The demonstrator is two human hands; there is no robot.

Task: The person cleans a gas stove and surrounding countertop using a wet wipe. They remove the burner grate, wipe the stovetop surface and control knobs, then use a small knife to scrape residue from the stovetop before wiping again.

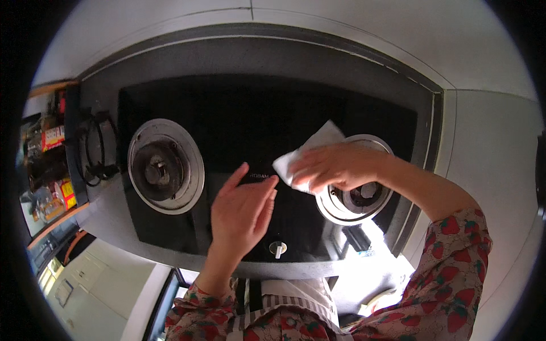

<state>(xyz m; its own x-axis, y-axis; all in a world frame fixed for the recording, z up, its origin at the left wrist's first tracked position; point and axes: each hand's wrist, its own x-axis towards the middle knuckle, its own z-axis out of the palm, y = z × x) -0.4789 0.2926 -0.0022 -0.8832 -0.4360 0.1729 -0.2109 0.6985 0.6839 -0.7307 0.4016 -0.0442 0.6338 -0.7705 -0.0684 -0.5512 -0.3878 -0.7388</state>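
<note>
My right hand (337, 166) grips a white paper towel or cloth (324, 135) and reaches across the right burner (349, 216). One corner of the white sheet sticks up beyond my fingers, and they partly hide it. Over the middle of the black glass gas hob (256, 119) is my left hand (244, 209), holding nothing, its thumb and fingers apart. The left burner (166, 166), a metal ring around a dark burner head, stands bare of any pot support. Near the hob's front edge sits a control knob (278, 249).
Black pan supports (96, 149) lie on the grey worktop (102, 226) left of the hob. A shelf with packets and jars (53, 170) stands at the far left. Tiled walls (486, 140) close off the back and right. Strong light glares at the front right.
</note>
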